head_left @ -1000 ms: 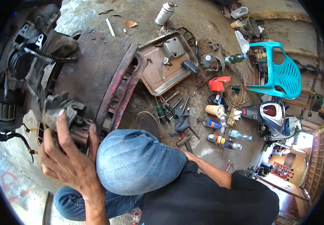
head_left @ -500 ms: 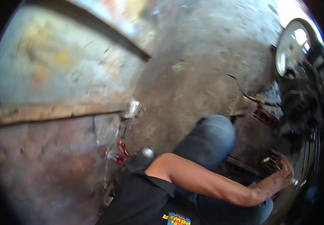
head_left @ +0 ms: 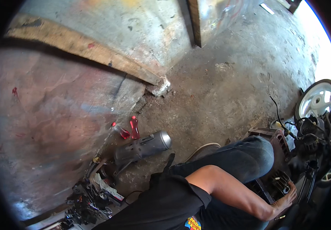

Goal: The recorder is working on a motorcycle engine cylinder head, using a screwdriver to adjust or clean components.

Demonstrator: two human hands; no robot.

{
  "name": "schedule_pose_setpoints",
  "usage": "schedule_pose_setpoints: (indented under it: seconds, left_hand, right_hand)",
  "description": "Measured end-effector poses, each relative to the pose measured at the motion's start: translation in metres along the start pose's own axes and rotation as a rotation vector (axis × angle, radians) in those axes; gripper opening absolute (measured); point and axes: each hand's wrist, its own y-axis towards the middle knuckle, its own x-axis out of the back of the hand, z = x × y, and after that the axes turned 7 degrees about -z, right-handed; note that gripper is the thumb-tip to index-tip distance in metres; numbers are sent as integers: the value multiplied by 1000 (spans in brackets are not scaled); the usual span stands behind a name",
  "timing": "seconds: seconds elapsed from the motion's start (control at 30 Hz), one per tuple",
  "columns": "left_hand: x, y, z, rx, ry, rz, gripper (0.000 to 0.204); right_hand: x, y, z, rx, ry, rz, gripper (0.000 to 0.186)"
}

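Observation:
My left hand (head_left: 286,198) reaches across to the right, its forearm passing over my jeans. The fingers curl against the right side of a dark finned metal engine part (head_left: 279,184), and the thumb side is partly hidden. This part lies at a dark brown crate-like box (head_left: 269,132), beside my bent knee (head_left: 259,153). To the right of the hand stand dark motorcycle parts (head_left: 313,163). My right hand is out of the picture.
A grey exhaust muffler (head_left: 144,147) lies on the floor at left, near two red-liquid bottles (head_left: 135,128). Tools and small parts (head_left: 85,205) are heaped by the painted wall (head_left: 58,111). A wooden beam (head_left: 85,48) crosses that wall. At far right is a wheel (head_left: 315,100).
The view has swung, sharpened and brought the muffler and heaped tools into sight at left. My left hand stays at the finned part; the small shiny piece beside it no longer shows.

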Motion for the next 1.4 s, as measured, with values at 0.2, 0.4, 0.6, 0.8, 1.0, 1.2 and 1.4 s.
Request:
schedule_pose_setpoints:
  seconds: [0.2,0.4,0.6,0.8,1.0,1.2,1.4]
  left_hand:
    - [12,-31,51,43,-302,-49,36]
    - [32,-35,111,-207,-216,-82,24]
    - [44,-28,76,-191,-196,-118,22]
    - [47,-35,86,-117,-170,-93,32]
    - [41,-44,82,-190,-255,-91,38]
    - [44,-44,108,-220,-268,-99,47]
    - [33,-46,95,-222,-150,-121,48]
  right_hand:
    - [26,-210,-28,28,70,-634,67]
    - [-303,-445,-119,-70,345,-1640,68]
    - [-425,-476,-84,-216,417,-1797,70]
    - [-444,-507,-57,-287,410,-1775,71]
    - [-503,-526,-37,-331,417,-1942,72]
    - [-566,-532,-7,-387,467,-2077,73]
    - [-590,-540,6,-427,496,-2147,75]
